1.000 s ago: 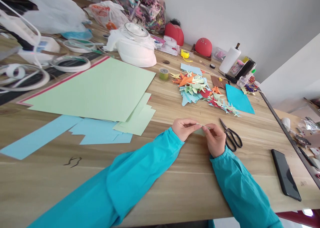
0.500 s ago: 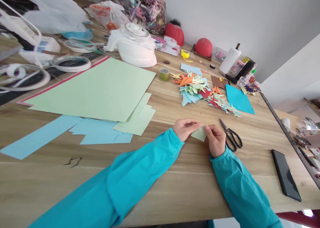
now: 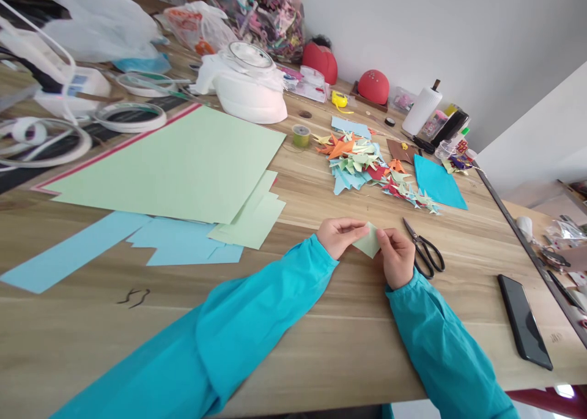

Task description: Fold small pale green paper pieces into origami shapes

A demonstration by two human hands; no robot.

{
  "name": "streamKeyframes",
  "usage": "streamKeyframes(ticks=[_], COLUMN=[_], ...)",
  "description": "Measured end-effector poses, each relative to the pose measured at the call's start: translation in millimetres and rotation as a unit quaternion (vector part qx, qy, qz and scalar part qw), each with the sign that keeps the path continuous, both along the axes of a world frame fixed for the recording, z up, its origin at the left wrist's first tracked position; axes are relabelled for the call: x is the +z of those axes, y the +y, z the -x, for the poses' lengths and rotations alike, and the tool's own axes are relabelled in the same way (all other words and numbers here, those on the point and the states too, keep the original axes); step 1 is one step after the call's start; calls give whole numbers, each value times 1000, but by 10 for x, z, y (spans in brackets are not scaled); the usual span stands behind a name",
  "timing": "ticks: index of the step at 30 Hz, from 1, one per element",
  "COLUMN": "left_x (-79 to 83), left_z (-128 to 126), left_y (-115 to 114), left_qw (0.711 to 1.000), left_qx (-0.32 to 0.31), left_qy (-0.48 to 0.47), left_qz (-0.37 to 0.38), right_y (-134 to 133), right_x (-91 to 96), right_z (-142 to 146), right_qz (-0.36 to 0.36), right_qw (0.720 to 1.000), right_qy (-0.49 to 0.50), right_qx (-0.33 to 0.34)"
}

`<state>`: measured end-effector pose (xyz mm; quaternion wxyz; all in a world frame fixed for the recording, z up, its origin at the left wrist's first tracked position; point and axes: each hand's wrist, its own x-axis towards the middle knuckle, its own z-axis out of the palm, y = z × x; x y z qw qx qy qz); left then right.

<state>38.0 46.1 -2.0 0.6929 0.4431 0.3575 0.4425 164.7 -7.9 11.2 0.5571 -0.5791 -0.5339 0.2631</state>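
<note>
- Wood-grain tabletop (image 3: pixel 293 333): underlay the work.
- Left hand (image 3: pixel 338 237), right hand (image 3: pixel 396 255): pinched small pale-green paper (image 3: pixel 368 244).
- Paper: nearly edge-on earlier, had turned broadside; apparently mid-folding.

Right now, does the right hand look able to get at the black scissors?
Probably yes: the black scissors lie just beside the right hand, with nothing seen lying on them. That hand holds the small green paper, though, so it may need to let go.
</note>
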Motion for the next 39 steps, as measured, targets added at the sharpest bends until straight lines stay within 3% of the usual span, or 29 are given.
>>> streamKeyframes(ticks=[5, 12, 16, 22, 29, 39], left_x=[-19, 13, -39, -30, 72, 83], left_z=[-30, -3, -25, -22, 19, 18], left_y=[-20, -87, -77, -57, -87, -89], left_qw=[1000, 991, 992, 990, 982, 990], left_qx=[-6, -39, -13, 38, 57, 32], left_qy=[16, 81, 86, 98, 101, 97], left_qz=[-11, -97, -89, -90, -150, -94], right_y=[14, 26, 50, 95, 90, 119], right_x=[-12, -9, -60, -121, -84, -115], right_z=[-7, 15, -12, -48, -40, -54], right_qz=[-12, -7, -3, 13, 28, -4], right_qw=[1000, 998, 997, 991, 987, 975], right_qy=[10, 22, 71, 132, 152, 221], right_qx=[3, 54, 7, -5, 52, 26])
